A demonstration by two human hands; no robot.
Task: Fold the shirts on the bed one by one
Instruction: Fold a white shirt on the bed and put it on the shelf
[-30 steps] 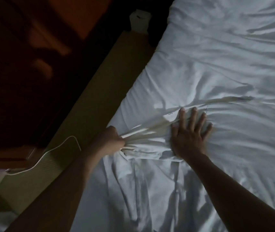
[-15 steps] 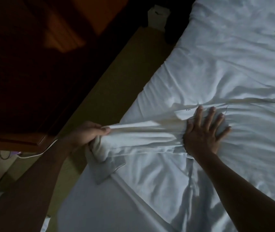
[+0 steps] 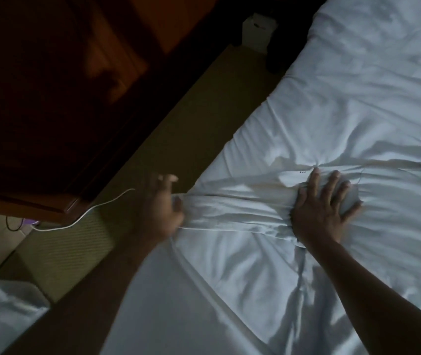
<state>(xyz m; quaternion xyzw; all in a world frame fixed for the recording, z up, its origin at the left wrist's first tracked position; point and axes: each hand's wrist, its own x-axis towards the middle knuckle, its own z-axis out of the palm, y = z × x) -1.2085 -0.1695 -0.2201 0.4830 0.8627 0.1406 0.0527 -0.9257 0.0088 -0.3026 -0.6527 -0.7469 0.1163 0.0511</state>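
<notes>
I note the shirt lies on the bed, its sleeve running left from the right hand, fingers spread flat and pressing it, to the blurred left hand, whose grip I cannot tell.

One shirt, one bed, two hands, one cable, one box.

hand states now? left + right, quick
Left hand: motion-blurred, but seems to grip the bunched end of the white cloth shirt.
Right hand: open, fingers spread, pressing the shirt flat.
</notes>
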